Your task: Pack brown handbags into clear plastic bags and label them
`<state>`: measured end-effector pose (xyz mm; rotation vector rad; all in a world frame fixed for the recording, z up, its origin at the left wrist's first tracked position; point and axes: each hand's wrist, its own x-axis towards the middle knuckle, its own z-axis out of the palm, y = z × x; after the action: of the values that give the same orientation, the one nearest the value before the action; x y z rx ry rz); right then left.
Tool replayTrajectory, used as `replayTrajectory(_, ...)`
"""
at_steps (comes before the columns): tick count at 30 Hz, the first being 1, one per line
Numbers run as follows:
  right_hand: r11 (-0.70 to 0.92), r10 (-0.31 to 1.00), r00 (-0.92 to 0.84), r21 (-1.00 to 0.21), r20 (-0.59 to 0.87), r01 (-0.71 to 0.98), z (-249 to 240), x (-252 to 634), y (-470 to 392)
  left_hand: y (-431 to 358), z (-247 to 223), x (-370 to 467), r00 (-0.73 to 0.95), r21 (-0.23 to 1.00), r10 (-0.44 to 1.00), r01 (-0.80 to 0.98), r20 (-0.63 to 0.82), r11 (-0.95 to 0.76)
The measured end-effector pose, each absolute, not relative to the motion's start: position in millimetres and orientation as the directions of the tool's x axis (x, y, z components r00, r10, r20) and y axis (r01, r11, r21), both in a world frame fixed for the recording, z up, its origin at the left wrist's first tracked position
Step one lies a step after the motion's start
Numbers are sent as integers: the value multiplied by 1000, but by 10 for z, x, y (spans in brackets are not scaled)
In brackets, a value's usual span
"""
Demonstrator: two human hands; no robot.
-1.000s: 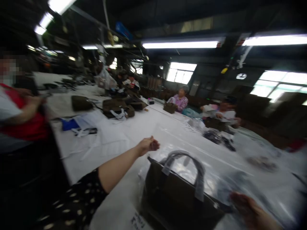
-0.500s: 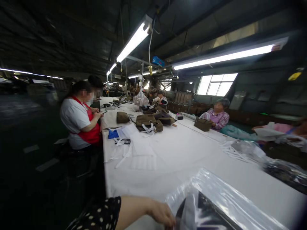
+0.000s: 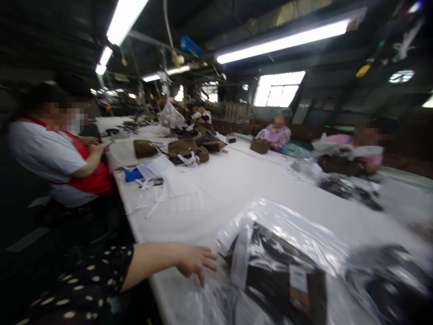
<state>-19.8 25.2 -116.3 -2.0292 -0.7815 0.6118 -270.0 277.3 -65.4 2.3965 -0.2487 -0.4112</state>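
Fingers (image 3: 209,262) of the left hand (image 3: 193,261) spread open beside a dark bag (image 3: 267,282) in clear plastic (image 3: 287,216) (whether they touch the wrapping, I cannot tell). The bag lies on a white table (image 3: 237,180), a pale tag (image 3: 298,279) showing on it. Farther along lie brown bags (image 3: 182,150); beyond, a person in a purple top (image 3: 280,136).

A handbag (image 3: 264,282) in a plastic bag (image 3: 291,219) on the table (image 3: 243,180) — left hand (image 3: 198,261) to its left, more bags (image 3: 182,149) (well apart) behind.
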Motion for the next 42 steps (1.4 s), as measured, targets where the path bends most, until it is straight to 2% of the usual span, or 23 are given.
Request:
replayTrajectory(2,-540,579,784,-825,-223,164,-1250,-225,-594,2743,-635,-2848,943,594,-264,-96,-203,-799)
replayTrajectory(3,-569,502,824,-818,-264,85,-1252,-281,-962,2749,-657,-2889,963,575,-203,-64,-180,-816)
replayTrajectory(4,-571,424,850,-821,-312,-17,-1238,-358,-1257,2759,-698,-2905,989,563,-69,18,-134,-826)
replayTrajectory(6,-480,309,848,-840,-430,-252,-1204,-521,-1596,2753,-825,-2881,951,609,302,279,-67,-743)
replayTrajectory(8,-342,293,795,-835,-531,-432,-1204,-646,-1659,2695,-993,-2831,803,662,572,521,-165,-539)
replayTrajectory(9,-304,314,770,-827,-556,-473,-1220,-689,-1632,2657,-1087,-2813,740,670,624,598,-252,-439)
replayTrajectory(11,-305,369,747,-831,-553,-465,-1275,-753,-1561,2596,-1269,-2805,699,676,596,661,-395,-327)
replayTrajectory(13,-319,408,752,-852,-518,-415,-1351,-804,-1548,2581,-1385,-2824,734,687,529,643,-426,-339)
replayTrajectory(14,-335,422,758,-862,-498,-380,-1392,-826,-1573,2588,-1397,-2832,750,688,537,622,-386,-373)
replayTrajectory(16,-402,420,795,-875,-438,-270,-1458,-850,-1656,2609,-1305,-2809,755,666,622,575,-208,-476)
replayTrajectory(19,-527,360,905,-850,-227,-4,-1454,-794,-1696,2613,-948,-2596,718,624,692,508,75,-594)
replayTrajectory(21,-545,347,938,-819,-24,181,-1376,-694,-1563,2590,-682,-2329,723,630,681,477,115,-613)
replayTrajectory(23,-513,387,913,-792,131,331,-1275,-576,-1312,2552,-480,-2021,714,647,683,451,151,-614)
replayTrajectory(25,-477,448,866,-759,224,443,-1189,-479,-1037,2502,-361,-1748,697,623,649,370,304,-689)
replayTrajectory(28,-458,490,816,-705,307,541,-1134,-411,-840,2384,-295,-1512,737,442,398,151,546,-884)
replayTrajectory(30,-468,459,818,-687,347,555,-1143,-412,-957,2256,-280,-1479,782,376,255,29,569,-926)
replayTrajectory(31,-482,417,835,-692,358,537,-1157,-425,-1091,2175,-272,-1484,795,396,241,1,556,-918)
replayTrajectory(34,-564,172,930,-742,324,363,-1231,-527,-1702,1870,-239,-1488,845,576,301,-11,443,-817)
replayTrajectory(36,-631,-9,958,-745,288,217,-1316,-668,-2173,1604,-234,-1433,918,728,299,15,262,-685)
replayTrajectory(38,-708,-116,946,-693,303,135,-1442,-875,-2599,1276,-261,-1335,981,855,192,88,14,-512)
replayTrajectory(40,-784,-160,927,-614,339,89,-1607,-1122,-2924,902,-328,-1213,977,908,16,202,-211,-366)
replayTrajectory(42,-838,-166,925,-543,341,50,-1788,-1356,-3117,525,-444,-1081,945,917,-136,243,-298,-316)
